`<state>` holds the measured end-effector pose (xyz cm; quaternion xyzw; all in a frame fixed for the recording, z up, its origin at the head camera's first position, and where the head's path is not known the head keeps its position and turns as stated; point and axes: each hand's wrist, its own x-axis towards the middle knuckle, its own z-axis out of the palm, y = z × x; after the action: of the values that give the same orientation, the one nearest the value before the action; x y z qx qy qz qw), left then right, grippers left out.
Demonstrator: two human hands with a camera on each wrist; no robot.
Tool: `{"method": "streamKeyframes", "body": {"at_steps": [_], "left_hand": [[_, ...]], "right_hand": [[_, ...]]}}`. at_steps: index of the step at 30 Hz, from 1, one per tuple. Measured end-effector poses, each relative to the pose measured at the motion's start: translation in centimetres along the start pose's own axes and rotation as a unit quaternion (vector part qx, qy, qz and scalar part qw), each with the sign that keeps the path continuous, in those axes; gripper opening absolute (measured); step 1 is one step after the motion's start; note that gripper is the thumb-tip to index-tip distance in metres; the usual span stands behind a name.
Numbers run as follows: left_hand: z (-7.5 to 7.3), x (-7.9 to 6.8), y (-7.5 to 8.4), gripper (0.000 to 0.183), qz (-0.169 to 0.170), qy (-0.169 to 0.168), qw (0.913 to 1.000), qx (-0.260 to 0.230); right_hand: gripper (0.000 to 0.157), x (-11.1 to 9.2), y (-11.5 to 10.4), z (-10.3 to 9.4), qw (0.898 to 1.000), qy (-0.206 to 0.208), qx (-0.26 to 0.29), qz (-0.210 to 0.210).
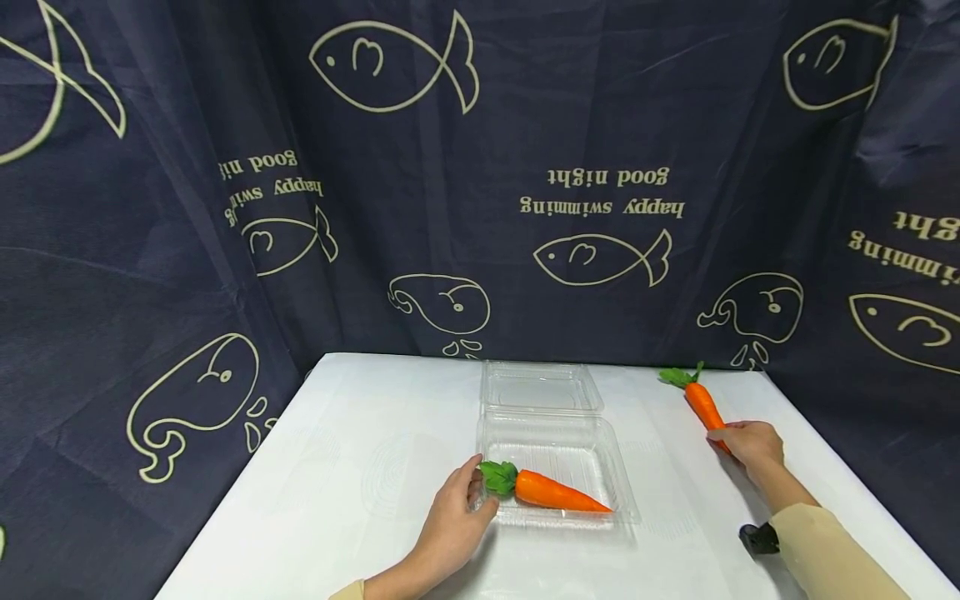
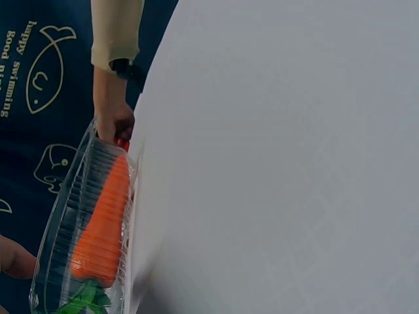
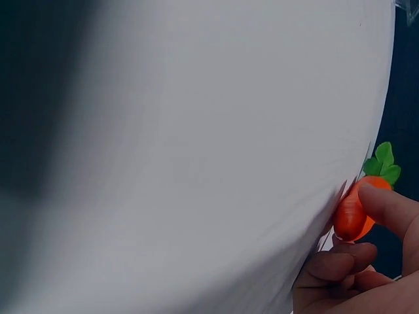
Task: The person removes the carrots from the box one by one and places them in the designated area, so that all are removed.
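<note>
In the head view, a clear plastic clamshell box [image 1: 622,475] lies unfolded on the table. An orange toy carrot [image 1: 558,493] with green leaves rests in its near half, leaves toward the left. My left hand [image 1: 453,521] is at the box's near left corner, thumb and fingers apart and loosely bent beside the leaves. Whether it touches the box is hard to tell. On the right, the thumb and fingers of my right hand [image 1: 753,446] pinch a second carrot [image 1: 702,404] near its narrow end. Its leaves point away from me.
The box's lid half [image 1: 540,387] lies flat at the back, near the far edge of the white table [image 1: 360,467]. Dark cloth [image 1: 502,150] printed with fish and whales hangs behind and at both sides. A black wrist device [image 1: 759,539] sits by the right sleeve.
</note>
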<state>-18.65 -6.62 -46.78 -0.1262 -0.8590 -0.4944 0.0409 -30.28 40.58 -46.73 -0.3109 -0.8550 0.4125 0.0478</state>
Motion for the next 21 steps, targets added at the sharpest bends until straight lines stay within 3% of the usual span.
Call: {"method": "streamKeyframes", "body": {"at_steps": [21], "left_hand": [[-0.02, 0.08, -0.18, 0.064, 0.001, -0.001, 1.0, -0.003]], "right_hand": [[0.057, -0.73, -0.56, -0.7, 0.999, 0.009, -0.027, -0.023]]}}
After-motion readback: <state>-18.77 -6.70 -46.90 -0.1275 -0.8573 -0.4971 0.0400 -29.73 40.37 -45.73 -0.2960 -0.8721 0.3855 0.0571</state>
